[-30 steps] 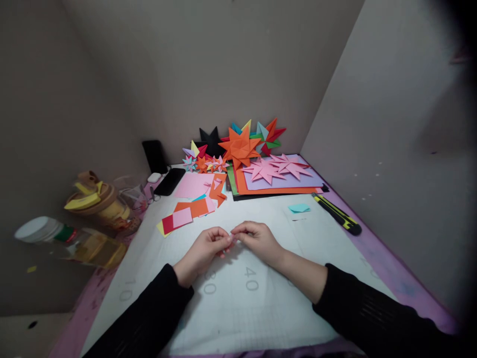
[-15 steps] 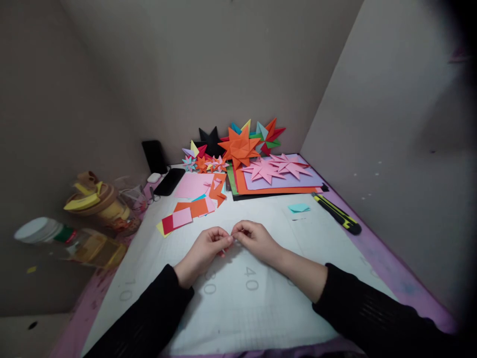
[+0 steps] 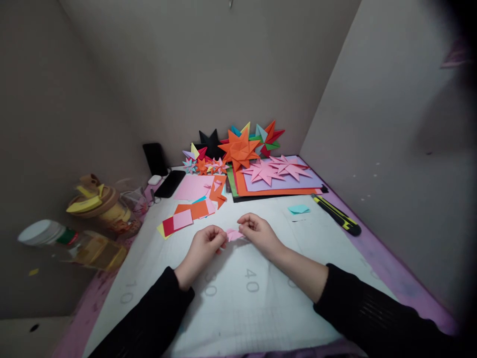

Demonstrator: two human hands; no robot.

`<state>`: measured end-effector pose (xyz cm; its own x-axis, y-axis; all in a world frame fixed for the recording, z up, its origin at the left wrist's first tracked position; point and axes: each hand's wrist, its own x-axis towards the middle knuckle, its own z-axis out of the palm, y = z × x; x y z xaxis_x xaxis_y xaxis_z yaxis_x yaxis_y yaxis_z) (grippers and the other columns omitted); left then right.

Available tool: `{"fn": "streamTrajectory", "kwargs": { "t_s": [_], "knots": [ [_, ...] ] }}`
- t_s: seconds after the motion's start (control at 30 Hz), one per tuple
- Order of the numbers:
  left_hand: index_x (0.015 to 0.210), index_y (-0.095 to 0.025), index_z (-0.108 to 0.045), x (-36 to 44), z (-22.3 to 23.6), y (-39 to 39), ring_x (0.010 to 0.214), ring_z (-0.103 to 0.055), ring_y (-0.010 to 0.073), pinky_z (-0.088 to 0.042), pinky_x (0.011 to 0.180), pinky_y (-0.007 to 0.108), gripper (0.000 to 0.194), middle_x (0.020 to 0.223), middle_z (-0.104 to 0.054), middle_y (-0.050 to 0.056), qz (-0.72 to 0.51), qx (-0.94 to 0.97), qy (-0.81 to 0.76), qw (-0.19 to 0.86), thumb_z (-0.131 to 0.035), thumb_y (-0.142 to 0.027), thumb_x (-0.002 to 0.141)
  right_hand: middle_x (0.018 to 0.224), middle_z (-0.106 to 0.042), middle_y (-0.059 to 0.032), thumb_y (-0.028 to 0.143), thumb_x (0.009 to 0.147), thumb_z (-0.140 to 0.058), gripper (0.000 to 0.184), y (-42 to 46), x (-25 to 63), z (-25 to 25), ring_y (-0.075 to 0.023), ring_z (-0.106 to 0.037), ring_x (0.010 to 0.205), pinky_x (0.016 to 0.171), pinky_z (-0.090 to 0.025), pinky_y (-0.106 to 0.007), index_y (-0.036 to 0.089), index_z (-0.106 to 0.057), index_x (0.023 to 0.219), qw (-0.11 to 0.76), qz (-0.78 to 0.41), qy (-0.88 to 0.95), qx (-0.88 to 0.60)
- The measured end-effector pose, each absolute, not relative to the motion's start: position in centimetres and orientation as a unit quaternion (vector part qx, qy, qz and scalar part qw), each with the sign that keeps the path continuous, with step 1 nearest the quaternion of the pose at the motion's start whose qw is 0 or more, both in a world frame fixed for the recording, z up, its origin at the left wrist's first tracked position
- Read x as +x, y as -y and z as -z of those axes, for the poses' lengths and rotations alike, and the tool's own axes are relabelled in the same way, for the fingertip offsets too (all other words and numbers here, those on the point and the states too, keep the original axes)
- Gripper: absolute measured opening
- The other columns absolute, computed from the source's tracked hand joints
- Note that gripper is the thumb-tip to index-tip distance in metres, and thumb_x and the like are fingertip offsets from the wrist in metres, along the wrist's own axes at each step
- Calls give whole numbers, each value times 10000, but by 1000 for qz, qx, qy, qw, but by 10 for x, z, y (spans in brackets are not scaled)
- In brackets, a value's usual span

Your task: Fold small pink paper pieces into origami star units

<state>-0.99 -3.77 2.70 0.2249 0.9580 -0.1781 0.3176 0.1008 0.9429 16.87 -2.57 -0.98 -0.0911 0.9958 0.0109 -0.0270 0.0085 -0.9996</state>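
Between my two hands is a small folded piece of pink paper (image 3: 234, 234), its middle showing and its ends covered by fingers. My left hand (image 3: 204, 248) pinches its left end with thumb and curled fingers. At the other end, my right hand (image 3: 261, 237) has its thumb and fingertips closed on the paper. Both hands are just above the white sheet marked with large grey numbers (image 3: 253, 318). Beyond my right hand lies a folded light-blue paper (image 3: 298, 209).
Loose coloured papers (image 3: 194, 211) lie at the left back. Folded paper stars (image 3: 240, 149) lean on the wall, with pink stars (image 3: 264, 170) on stacked sheets. A utility knife (image 3: 337, 214) lies right. Phones (image 3: 170, 183), a lidded cup (image 3: 100, 201) and a bottle (image 3: 93, 248) are left.
My hands have moved slightly apart, my right hand going up and right. The pink paper, mostly hidden by fingertips before, now shows between them.
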Motion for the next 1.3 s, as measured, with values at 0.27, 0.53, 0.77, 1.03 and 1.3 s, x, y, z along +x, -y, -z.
{"fn": "streamTrajectory", "kwargs": {
  "t_s": [0.27, 0.53, 0.77, 1.03, 1.3],
  "knots": [
    [711, -147, -559, -11, -22, 41, 496, -406, 81, -310, 483, 198, 151, 563, -497, -41, -277, 643, -506, 504, -525, -270, 792, 765, -613, 3, 214, 742, -590, 176, 31, 166, 3, -130, -567, 694, 644, -438, -253, 184, -631, 910, 432, -498, 599, -456],
    [787, -164, -542, -10, -18, 39, 624, -487, 109, -383, 584, 213, 211, 715, -558, -12, -376, 644, -494, 448, -491, -360, 849, 623, -617, 15, 254, 721, -614, 114, 36, 158, 3, -105, -552, 515, 496, -420, -223, 166, -619, 793, 401, -567, 557, -455],
    [822, -145, -593, -10, -9, 38, 699, -555, 146, -429, 617, 239, 229, 802, -621, 47, -327, 646, -499, 477, -569, -371, 795, 564, -647, 7, 324, 715, -648, 188, 28, 159, 8, -84, -522, 433, 429, -362, -187, 169, -551, 759, 456, -616, 447, -461],
    [767, -156, -558, -7, -6, 40, 635, -503, 123, -381, 572, 223, 188, 710, -565, -8, -328, 681, -503, 419, -649, -307, 703, 589, -664, -3, 326, 699, -677, 214, 31, 157, 7, -91, -560, 473, 477, -383, -194, 169, -544, 757, 482, -638, 404, -444],
    [721, -144, -606, -7, -12, 41, 567, -475, 112, -353, 541, 218, 296, 629, -573, -11, -357, 640, -528, 430, -536, -420, 801, 618, -658, 1, 325, 701, -688, 228, 32, 153, 6, -91, -551, 502, 502, -372, -201, 174, -522, 740, 473, -659, 409, -418]
  ]
}}
